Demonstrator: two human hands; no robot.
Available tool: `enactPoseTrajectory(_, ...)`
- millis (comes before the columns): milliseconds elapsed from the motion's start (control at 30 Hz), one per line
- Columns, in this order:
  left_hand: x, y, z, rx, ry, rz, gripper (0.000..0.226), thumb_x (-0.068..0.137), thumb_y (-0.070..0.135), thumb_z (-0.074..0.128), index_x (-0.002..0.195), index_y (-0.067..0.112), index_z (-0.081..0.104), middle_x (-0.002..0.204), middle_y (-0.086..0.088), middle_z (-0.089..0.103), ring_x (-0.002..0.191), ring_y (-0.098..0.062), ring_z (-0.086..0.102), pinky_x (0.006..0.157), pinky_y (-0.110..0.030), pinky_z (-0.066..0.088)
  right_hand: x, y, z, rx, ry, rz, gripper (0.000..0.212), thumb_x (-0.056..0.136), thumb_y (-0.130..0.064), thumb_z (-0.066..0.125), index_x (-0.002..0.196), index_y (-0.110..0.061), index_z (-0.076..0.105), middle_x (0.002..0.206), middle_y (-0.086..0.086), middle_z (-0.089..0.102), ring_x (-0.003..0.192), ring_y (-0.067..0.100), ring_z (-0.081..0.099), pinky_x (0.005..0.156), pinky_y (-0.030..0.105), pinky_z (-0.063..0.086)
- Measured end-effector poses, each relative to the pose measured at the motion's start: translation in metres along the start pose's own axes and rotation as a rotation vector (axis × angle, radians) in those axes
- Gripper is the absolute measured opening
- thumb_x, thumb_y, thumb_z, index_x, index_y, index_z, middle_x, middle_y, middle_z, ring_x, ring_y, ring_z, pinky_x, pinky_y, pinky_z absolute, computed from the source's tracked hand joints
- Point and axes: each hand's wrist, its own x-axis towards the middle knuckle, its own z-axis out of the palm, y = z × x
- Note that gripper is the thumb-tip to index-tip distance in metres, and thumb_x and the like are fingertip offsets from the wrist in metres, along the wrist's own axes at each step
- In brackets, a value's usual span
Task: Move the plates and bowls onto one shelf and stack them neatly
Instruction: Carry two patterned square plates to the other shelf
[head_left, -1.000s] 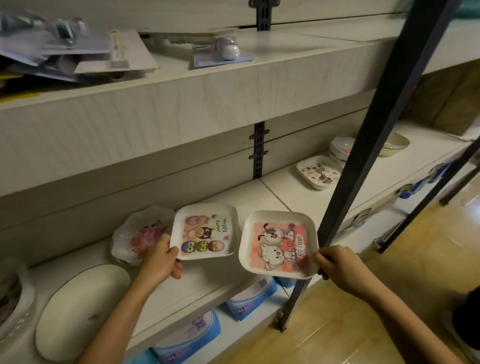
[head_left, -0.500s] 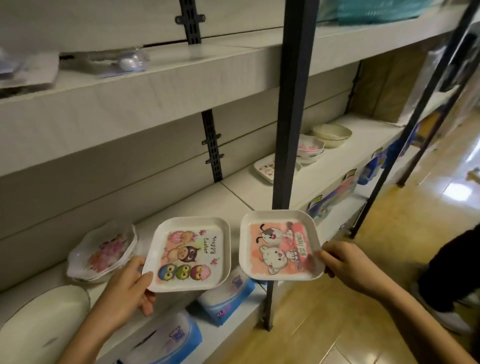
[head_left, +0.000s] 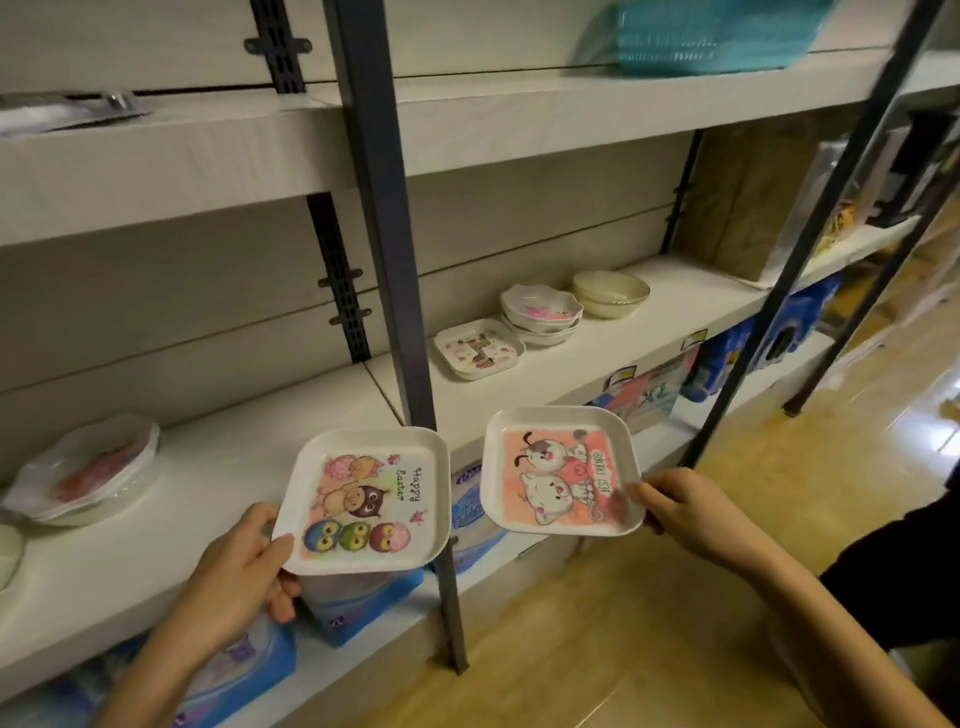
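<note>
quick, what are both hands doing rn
Left hand: closed on the edge of the owl plate.
Right hand: closed on the edge of the cat plate.

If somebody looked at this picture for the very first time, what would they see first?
Probably the two square cartoon plates held up in front of the shelves: the owl plate in the left hand and the kitten plate in the right hand. Behind them, on the middle shelf, sit another small square plate, stacked flowery bowls and cream bowls.
</note>
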Motion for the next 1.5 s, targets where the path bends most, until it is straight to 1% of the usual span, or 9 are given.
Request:
enactPoseTrajectory(233,-0.008,0.042,0.065,-0.026,0.05,-0.04,0.015,0.094,0.004,0.04,0.101,0.011,0.051,0.057,-0.017,0.062,0.04,-0.021,0.057,0.043,-0.028,0.05,0.019,0.052,-0.048,0.021,-0.031,0.002,0.035,0.096,-0.02,0.046,0.078,0.001,0.068,0.064,0.006,0.062,0.055,0.013,0.054,0.056,0.026,0.045)
enactPoseTrajectory(400,0.002,0.058,0.091,-0.046,0.081,-0.063,0.015,0.094,0.003,0.039,0.102,0.009,0.051,0.048,-0.008,0.06,0.035,-0.021,0.056,0.045,-0.029,0.049,0.038,0.07,-0.068,0.047,-0.045,-0.01,0.035,0.097,-0.021,0.045,0.069,-0.013,0.065,0.061,0.0,0.06,0.053,0.01,0.053,0.056,0.024,0.044)
enactPoseTrajectory(533,0.013,0.075,0.107,-0.044,0.089,-0.082,0.015,0.095,0.005,0.039,0.104,0.009,0.049,0.047,-0.006,0.06,0.04,-0.022,0.056,0.046,-0.028,0.05,0.067,0.085,-0.077,0.058,-0.063,-0.02,0.034,0.096,-0.02,0.046,0.078,-0.001,0.068,0.06,0.001,0.06,0.056,0.013,0.056,0.062,0.033,0.048)
enactPoseTrajectory(633,0.024,0.088,0.122,-0.052,0.11,-0.105,0.013,0.095,0.006,0.04,0.105,0.009,0.048,0.059,-0.014,0.061,0.043,-0.023,0.054,0.049,-0.034,0.048,0.096,0.094,-0.081,0.024,-0.07,-0.038,0.036,0.096,-0.02,0.047,0.074,0.001,0.066,0.057,0.0,0.057,0.05,0.008,0.051,0.057,0.027,0.043)
enactPoseTrajectory(767,0.046,0.102,0.141,-0.044,0.155,-0.126,0.011,0.096,0.009,0.04,0.104,0.013,0.046,0.06,-0.011,0.06,0.042,-0.018,0.054,0.044,-0.026,0.048,0.141,0.1,-0.085,0.004,-0.125,-0.085,0.035,0.096,-0.023,0.046,0.075,-0.003,0.066,0.064,0.0,0.059,0.055,0.012,0.052,0.056,0.024,0.042)
enactPoseTrajectory(1067,0.099,0.128,0.161,-0.022,0.333,-0.229,0.007,0.096,0.014,0.042,0.102,0.016,0.041,0.067,-0.011,0.063,0.05,-0.018,0.059,0.044,-0.018,0.047,0.267,0.079,-0.098,-0.079,-0.261,-0.207,0.042,0.096,-0.027,0.045,0.076,0.001,0.068,0.074,0.009,0.069,0.069,0.025,0.065,0.07,0.037,0.052)
enactPoseTrajectory(1233,0.114,0.138,0.171,0.024,0.422,-0.288,0.006,0.096,0.014,0.042,0.099,0.01,0.043,0.064,-0.003,0.055,0.054,-0.013,0.055,0.043,-0.008,0.047,0.322,0.06,-0.091,-0.134,-0.317,-0.251,0.037,0.097,-0.029,0.044,0.067,-0.015,0.061,0.062,-0.006,0.057,0.058,0.01,0.053,0.067,0.026,0.045)
enactPoseTrajectory(1367,0.113,0.147,0.179,-0.026,0.523,-0.292,0.002,0.095,0.009,0.042,0.095,0.009,0.044,0.062,-0.013,0.059,0.049,-0.025,0.059,0.04,-0.024,0.045,0.365,0.043,-0.073,-0.155,-0.341,-0.288,0.032,0.098,-0.028,0.042,0.074,-0.015,0.06,0.064,-0.007,0.056,0.064,0.013,0.057,0.065,0.021,0.046)
enactPoseTrajectory(1500,0.111,0.154,0.19,-0.051,0.627,-0.303,0.006,0.094,0.006,0.043,0.092,0.011,0.045,0.057,-0.013,0.058,0.044,-0.025,0.058,0.04,-0.024,0.042,0.394,0.023,-0.051,-0.262,-0.377,-0.317,0.038,0.099,-0.029,0.041,0.087,-0.006,0.069,0.085,0.008,0.069,0.075,0.021,0.06,0.077,0.029,0.05)
